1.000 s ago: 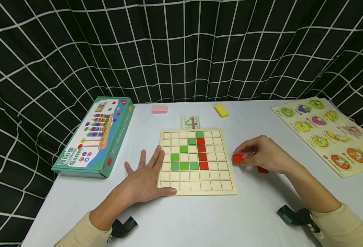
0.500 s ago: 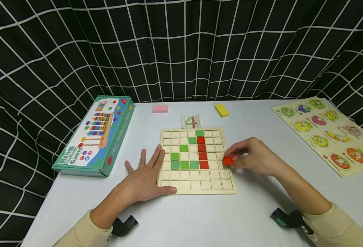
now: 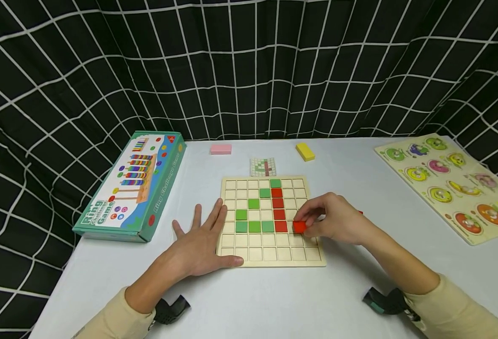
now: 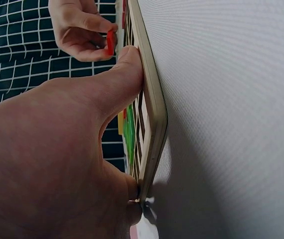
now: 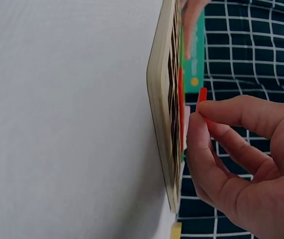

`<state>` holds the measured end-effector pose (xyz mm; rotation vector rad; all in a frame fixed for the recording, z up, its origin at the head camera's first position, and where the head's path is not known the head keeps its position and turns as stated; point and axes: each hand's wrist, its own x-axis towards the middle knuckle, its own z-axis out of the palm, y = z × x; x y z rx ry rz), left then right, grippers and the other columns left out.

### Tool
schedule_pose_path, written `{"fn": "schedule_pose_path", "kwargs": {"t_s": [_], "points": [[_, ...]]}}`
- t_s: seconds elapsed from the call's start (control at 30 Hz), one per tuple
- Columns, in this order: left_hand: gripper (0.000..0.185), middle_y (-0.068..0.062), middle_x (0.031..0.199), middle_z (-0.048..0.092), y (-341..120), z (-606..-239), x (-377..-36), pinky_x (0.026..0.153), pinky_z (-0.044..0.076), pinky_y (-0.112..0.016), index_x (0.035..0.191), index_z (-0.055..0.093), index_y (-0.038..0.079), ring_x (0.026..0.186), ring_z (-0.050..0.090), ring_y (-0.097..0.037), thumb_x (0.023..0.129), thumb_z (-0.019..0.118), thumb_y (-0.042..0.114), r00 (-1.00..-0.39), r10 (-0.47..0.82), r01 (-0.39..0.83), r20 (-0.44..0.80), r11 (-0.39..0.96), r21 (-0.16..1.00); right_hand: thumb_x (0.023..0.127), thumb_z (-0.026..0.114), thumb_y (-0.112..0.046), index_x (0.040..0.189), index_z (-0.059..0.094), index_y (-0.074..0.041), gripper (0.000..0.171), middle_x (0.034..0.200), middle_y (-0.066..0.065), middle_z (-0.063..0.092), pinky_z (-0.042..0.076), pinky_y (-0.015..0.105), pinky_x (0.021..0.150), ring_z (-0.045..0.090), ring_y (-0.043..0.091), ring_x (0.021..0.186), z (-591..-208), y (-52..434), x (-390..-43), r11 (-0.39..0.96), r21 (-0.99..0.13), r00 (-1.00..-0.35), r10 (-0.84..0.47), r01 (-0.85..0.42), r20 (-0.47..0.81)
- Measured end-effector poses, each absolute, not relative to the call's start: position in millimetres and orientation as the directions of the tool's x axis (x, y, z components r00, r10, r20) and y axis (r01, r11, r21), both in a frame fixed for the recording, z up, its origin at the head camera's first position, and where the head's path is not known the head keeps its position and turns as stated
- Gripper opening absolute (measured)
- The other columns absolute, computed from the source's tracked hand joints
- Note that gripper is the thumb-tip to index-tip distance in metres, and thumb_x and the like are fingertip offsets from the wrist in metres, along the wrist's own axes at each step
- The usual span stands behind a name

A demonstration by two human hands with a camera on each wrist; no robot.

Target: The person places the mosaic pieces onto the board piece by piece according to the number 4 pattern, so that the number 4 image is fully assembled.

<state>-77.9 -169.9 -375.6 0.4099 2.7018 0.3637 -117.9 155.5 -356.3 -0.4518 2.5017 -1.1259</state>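
A wooden grid board lies on the table with green tiles and a column of red tiles set in its squares. My left hand rests at the board's left side, fingers spread, thumb over the near left corner. Between thumb and fingertips, my right hand pinches a red square tile over the right part of the board. The right wrist view shows this tile held edge-on, a little above the board's surface. A small pattern card lies just behind the board.
A Ring Challenge Game box stands at the left. A pink block and a yellow block lie at the back. On the right is a fruit puzzle board. Another red piece peeks out behind the right hand.
My right hand has carried the red tile leftward from the table beside the board to over the board's right-hand squares. The left hand has stayed in place.
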Motion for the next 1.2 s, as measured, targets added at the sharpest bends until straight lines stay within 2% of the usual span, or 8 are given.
{"fn": "schedule_pose_path", "kwargs": {"t_s": [0.3, 0.7, 1.2], "points": [[0.124, 0.000, 0.177, -0.006, -169.8, -375.4, -77.8, 0.100, 0.005, -0.094, 0.169, 0.007, 0.012, 0.158, -0.004, -0.053, 0.083, 0.070, 0.075, -0.884, 0.332, 0.237, -0.329, 0.925, 0.296, 0.075, 0.082, 0.001, 0.096, 0.080, -0.013, 0.025, 0.083, 0.000, 0.072, 0.052, 0.025, 0.069, 0.065, 0.019, 0.081, -358.3, 142.8, -114.4, 0.623, -0.764, -0.867, -0.463, -0.168, -0.187], [0.123, -0.001, 0.177, -0.005, -169.3, -375.3, -77.2, 0.100, 0.008, -0.094, 0.169, 0.009, 0.011, 0.158, -0.001, -0.053, 0.083, 0.070, 0.075, -0.886, 0.328, 0.236, -0.327, 0.927, 0.290, 0.076, 0.079, 0.006, 0.096, 0.079, -0.010, 0.026, 0.087, 0.000, 0.074, 0.057, 0.026, 0.071, 0.067, 0.018, 0.079, -364.5, 130.8, -112.3, 0.602, -0.769, -0.836, -0.521, -0.217, -0.173], [0.124, 0.000, 0.177, -0.004, -170.1, -374.9, -77.1, 0.099, 0.008, -0.095, 0.169, 0.009, 0.012, 0.158, 0.001, -0.054, 0.082, 0.070, 0.076, -0.889, 0.328, 0.240, -0.321, 0.928, 0.285, 0.074, 0.082, 0.006, 0.091, 0.078, -0.012, 0.025, 0.081, -0.003, 0.071, 0.055, 0.023, 0.068, 0.063, 0.011, 0.075, -360.4, 119.9, -109.7, 0.645, -0.709, -0.828, -0.538, -0.284, -0.158]]}}
